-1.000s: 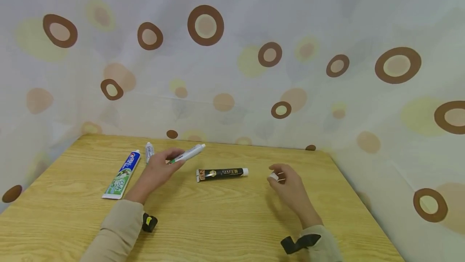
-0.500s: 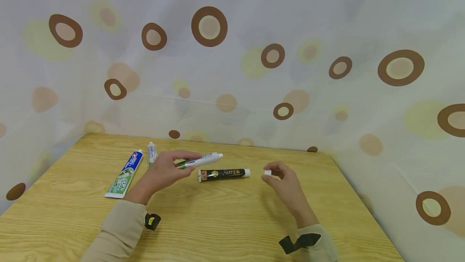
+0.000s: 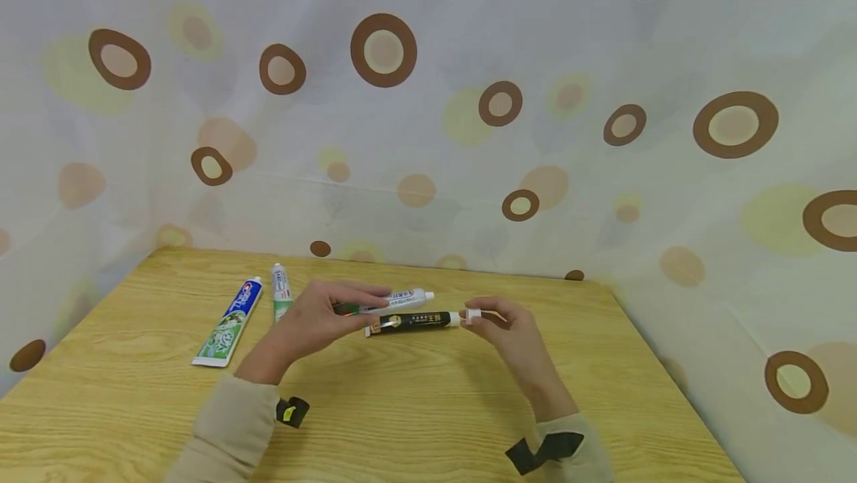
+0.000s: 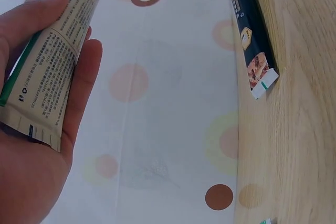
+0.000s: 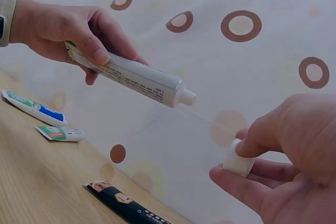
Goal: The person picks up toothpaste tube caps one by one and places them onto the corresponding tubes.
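My left hand (image 3: 315,323) grips a white and green toothpaste tube (image 5: 142,80) above the table. The tube's bare nozzle (image 5: 187,97) points toward my right hand (image 3: 512,341). Between thumb and fingers, my right hand pinches a small white cap (image 5: 239,160), held a short gap away from the nozzle. In the left wrist view, the printed back (image 4: 47,72) of the tube shows, its flat crimped end resting in the palm. Below the held tube, a black toothpaste tube (image 3: 418,321) with a white cap lies on the table.
On the wooden table (image 3: 375,423), a blue and green toothpaste tube (image 3: 228,323) lies at the left. Beside it is a smaller white and green tube (image 3: 281,293), partly behind my left hand in the head view. A patterned curtain (image 3: 428,96) stands along the back and right edges.
My left hand has moved right with the toothpaste tube, and my right hand has moved left with the cap. Nozzle and cap are now much closer together. The tubes on the table stay put.
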Demonstrator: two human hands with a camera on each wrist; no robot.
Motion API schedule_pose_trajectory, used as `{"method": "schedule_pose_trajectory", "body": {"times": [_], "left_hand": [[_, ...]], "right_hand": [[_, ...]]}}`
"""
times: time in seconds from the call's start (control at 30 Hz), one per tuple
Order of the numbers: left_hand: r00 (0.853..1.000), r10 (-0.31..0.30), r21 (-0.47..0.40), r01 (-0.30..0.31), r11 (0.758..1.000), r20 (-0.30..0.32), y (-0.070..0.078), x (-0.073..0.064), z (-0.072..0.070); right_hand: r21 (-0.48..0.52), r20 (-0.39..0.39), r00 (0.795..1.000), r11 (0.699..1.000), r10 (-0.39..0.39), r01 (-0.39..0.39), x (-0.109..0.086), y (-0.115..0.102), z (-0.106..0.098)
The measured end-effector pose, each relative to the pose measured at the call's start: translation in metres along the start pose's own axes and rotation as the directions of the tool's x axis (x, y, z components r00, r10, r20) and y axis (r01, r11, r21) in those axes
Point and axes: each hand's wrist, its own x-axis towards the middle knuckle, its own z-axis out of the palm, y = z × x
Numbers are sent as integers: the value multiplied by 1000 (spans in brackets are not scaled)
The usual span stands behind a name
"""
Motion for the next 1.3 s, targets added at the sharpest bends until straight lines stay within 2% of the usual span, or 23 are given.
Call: {"method": "schedule_pose_trajectory", "body": {"times": [0.1, 0.17, 0.33, 0.5, 0.63, 0.77, 0.9, 1.07, 1.17, 1.3], "left_hand": [[999, 40, 9, -40, 999, 6, 3, -2, 4], [997, 74, 45, -75, 996, 11, 4, -3, 6], [989, 146, 149, -150, 978, 36, 6, -2, 10], [981, 187, 157, -192, 969, 50, 11, 0, 14], [972, 232, 160, -235, 959, 39, 15, 0, 16], [956, 293, 183, -290, 939, 10, 16, -2, 18], [933, 358, 204, -348, 915, -16, 14, -3, 21], [907, 420, 212, -407, 889, -19, 13, -2, 23], [910, 415, 213, -401, 891, -21, 13, -1, 24], [925, 379, 194, -366, 910, -34, 13, -1, 22]], "right_hand": [[59, 47, 999, 998, -4, 2, -2, -1, 3], [81, 67, 998, 997, -11, 6, -3, -2, 5], [74, 109, 992, 996, -60, 53, -4, -3, 10], [96, 139, 988, 994, -66, 53, -6, -8, 16], [138, 165, 984, 989, -68, 45, -8, -15, 21], [126, 158, 986, 992, -48, 28, -12, -18, 22], [113, 137, 990, 994, -20, 4, -13, -17, 22], [119, 93, 996, 993, 10, -21, -12, -16, 21], [117, 91, 996, 993, 22, -32, -12, -16, 20], [104, 134, 991, 994, 29, -43, -14, -18, 17]]}}
